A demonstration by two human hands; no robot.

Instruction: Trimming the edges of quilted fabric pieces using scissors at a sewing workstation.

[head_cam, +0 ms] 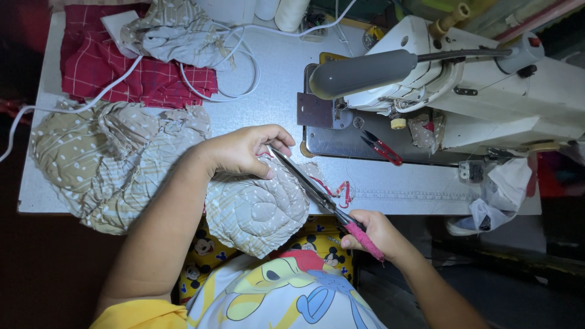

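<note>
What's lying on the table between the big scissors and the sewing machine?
In the head view, red thread snips lie between the scissors and the sewing machine, on its metal plate.

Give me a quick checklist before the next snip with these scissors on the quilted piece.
1. Right hand grips the scissors by the pink handle: ok.
2. Left hand pins the quilted fabric piece: ok.
3. Left fingertips clear of the blades: not ok, they touch.
4. Blade tips on the cut line: cannot tell, hidden under the hand.
5. Red trimmings clear of the blades: ok.
</note>
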